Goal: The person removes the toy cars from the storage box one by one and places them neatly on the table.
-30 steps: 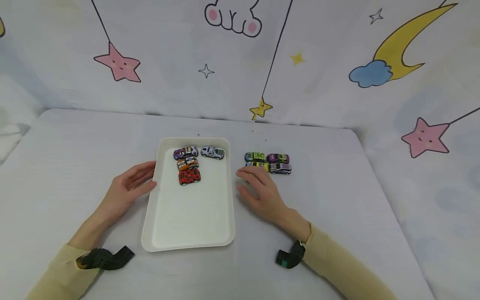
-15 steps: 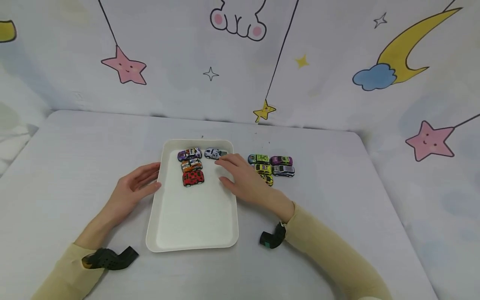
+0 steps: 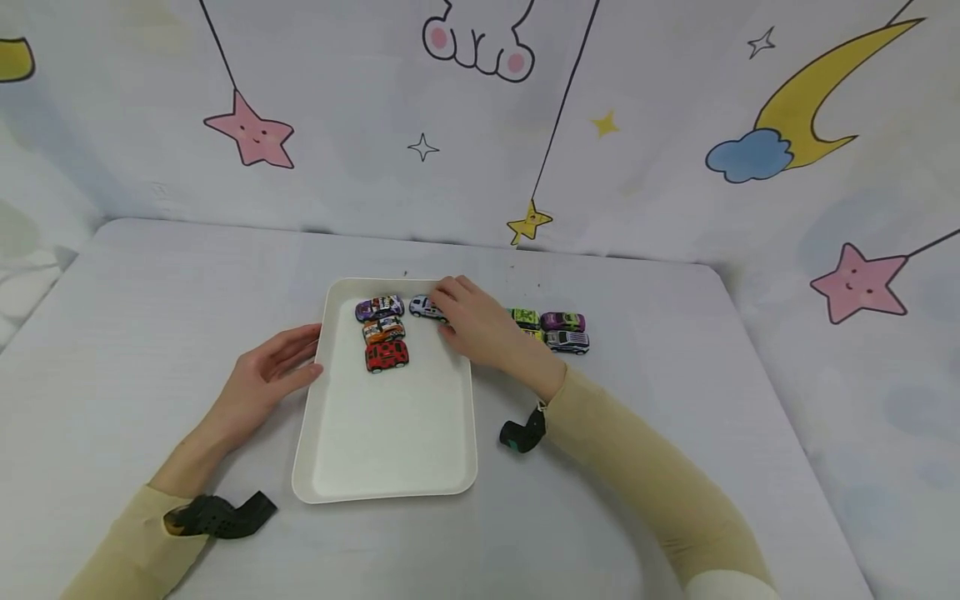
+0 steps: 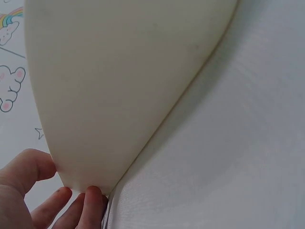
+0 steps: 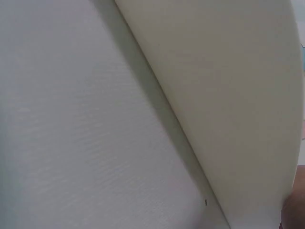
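I see the left hand (image 3: 262, 375) resting flat against the left rim of the white rectangular plastic tray (image 3: 390, 450). Its fingers are straight and press the edge, probably to keep the tray from sliding; nothing is gripped. The left wrist view confirms it: fingertips (image 4: 90, 200) touch the tray's corner (image 4: 109, 95) where it meets the pale grey tablecloth (image 4: 228, 143).

The right hand (image 3: 480, 329) reaches over the tray's far right corner and covers most of the small white toy car (image 3: 422, 307), which sits inside the tray at the far end. The fingers curl down onto the car, but I cannot tell whether they pinch it or just lie on it.

Three more cars stand in a column in the tray: the purple toy car (image 3: 378, 308), the orange toy car (image 3: 383, 330) and the red spotted toy car (image 3: 387, 356), touching or nearly so, packed toward the far left, so the near part of the tray stays bare.

On the cloth to the right of the tray lies a tight cluster: the green toy car (image 3: 526, 317), the purple-and-green toy car (image 3: 562, 321) and the silver striped toy car (image 3: 567, 341). The right hand hides the cluster's left part, so I can't count it.

The right wrist view shows only the tray's outer wall (image 5: 228, 95) and cloth, no fingers clearly. Car graphics are too small to read.
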The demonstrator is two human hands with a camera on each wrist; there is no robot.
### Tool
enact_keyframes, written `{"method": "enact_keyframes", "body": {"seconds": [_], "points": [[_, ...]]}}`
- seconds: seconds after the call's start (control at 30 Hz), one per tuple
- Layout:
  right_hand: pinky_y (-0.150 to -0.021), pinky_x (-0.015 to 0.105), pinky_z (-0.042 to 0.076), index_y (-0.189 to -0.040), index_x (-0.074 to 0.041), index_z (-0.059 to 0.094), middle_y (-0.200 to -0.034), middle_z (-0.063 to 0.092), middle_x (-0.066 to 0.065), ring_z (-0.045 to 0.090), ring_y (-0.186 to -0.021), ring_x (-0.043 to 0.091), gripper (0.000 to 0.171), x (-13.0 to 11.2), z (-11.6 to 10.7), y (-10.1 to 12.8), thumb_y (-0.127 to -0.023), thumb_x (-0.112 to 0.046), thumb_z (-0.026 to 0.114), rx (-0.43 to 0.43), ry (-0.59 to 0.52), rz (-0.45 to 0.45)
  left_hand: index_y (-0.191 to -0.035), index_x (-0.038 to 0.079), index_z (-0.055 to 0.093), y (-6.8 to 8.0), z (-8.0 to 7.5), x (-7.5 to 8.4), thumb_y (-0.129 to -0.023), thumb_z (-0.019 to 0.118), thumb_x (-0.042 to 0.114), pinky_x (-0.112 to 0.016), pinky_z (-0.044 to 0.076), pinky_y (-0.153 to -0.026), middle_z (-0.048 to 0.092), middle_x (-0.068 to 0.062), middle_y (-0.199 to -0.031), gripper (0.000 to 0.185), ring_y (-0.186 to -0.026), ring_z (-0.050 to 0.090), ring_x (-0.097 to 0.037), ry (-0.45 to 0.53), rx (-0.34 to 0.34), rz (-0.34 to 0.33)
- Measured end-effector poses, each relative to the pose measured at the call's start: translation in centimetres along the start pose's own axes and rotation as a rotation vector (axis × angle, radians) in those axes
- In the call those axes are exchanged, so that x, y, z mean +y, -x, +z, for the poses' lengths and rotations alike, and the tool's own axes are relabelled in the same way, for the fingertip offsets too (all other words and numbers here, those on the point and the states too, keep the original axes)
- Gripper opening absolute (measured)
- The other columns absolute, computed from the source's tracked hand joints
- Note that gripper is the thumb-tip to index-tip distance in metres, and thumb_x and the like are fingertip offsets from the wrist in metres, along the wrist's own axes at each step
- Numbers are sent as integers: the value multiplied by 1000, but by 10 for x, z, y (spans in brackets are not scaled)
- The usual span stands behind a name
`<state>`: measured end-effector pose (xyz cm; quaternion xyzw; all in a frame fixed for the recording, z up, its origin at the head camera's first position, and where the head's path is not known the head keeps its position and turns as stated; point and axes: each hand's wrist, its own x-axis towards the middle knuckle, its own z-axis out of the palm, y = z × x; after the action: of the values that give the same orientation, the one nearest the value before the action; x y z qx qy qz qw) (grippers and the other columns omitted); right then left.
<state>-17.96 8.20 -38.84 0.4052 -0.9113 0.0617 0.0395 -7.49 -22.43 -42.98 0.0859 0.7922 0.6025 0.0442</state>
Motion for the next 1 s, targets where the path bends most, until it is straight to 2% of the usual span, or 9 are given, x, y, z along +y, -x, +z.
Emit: {"method": "enact_keyframes", "body": {"seconds": [0.13, 0.27, 0.6, 0.87, 1.0], "points": [[-109, 35, 45, -135, -1, 58, -132, 59, 13, 53, -121, 27, 40, -2, -3, -8, -97, -13, 64, -53, 95, -14, -149, 5, 44, 1, 0, -1, -99, 65, 15, -6, 42, -100, 45, -18, -153, 55, -127, 48, 10, 1, 2, -1], [-109, 35, 45, -134, -1, 58, -132, 60, 13, 55, -121, 27, 37, -4, -2, -11, -99, -13, 61, -83, 132, -8, -149, 6, 44, 1, 0, -1, -99, 65, 14, -6, 42, -100, 45, -18, -153, 55, -127, 48, 9, 9, -1, -2], [-108, 36, 48, -130, 1, 59, -131, 60, 16, 56, -124, 29, 30, -9, 2, -5, -102, -9, 56, -49, 70, 18, -149, 6, 44, 0, -1, -1, -99, 65, 15, -6, 42, -100, 44, -18, -153, 55, -128, 47, 9, -1, -5, -3], [-96, 36, 55, -125, -2, 60, -125, 63, 13, 58, -119, 25, 26, -11, 1, -4, -100, -10, 60, -38, 24, 21, -149, 6, 44, 0, -2, -1, -98, 65, 16, -6, 42, -100, 44, -18, -153, 56, -128, 48, 8, -3, 2, -5], [-95, 36, 56, -125, -3, 61, -124, 64, 12, 60, -116, 24, 26, -11, 2, -3, -99, -10, 62, -43, -4, 33, -149, 6, 44, -1, -1, -1, -98, 65, 16, -6, 43, -99, 44, -18, -153, 56, -129, 48, 7, -1, 0, -6]]}}
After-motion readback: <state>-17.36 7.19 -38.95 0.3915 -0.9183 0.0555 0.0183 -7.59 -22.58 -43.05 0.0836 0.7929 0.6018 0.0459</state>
